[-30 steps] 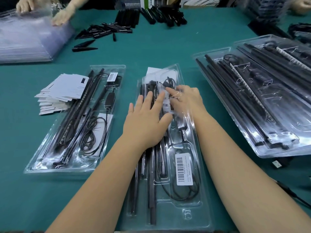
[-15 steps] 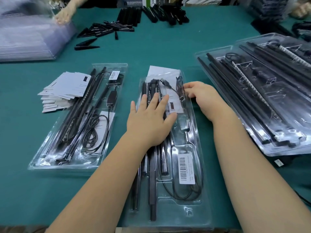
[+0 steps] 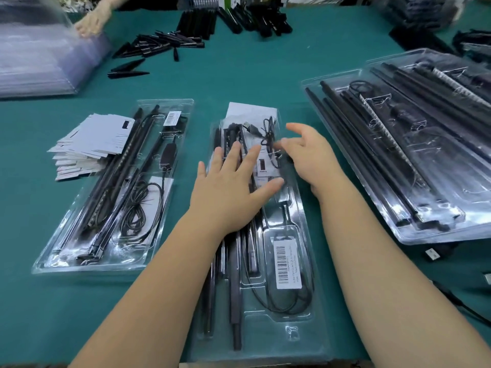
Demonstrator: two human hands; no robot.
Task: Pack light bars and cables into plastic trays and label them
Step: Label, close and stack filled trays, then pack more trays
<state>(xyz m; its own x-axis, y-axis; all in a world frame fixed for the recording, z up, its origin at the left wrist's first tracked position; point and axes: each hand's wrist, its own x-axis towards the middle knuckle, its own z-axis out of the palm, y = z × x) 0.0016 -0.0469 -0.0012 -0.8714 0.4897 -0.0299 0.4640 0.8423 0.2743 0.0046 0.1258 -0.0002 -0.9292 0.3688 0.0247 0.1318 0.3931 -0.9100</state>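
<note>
Left hand (image 3: pixel 228 192) flat on tray (image 3: pixel 300 330); right hand (image 3: pixel 310 158) raised, fingers spread.

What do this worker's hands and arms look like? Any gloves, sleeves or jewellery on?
Both are bare: the left hand and right hand wear no gloves, and no sleeves cover the forearms as far as the picture shows. No watch, bracelet or ring shows on them.
</note>
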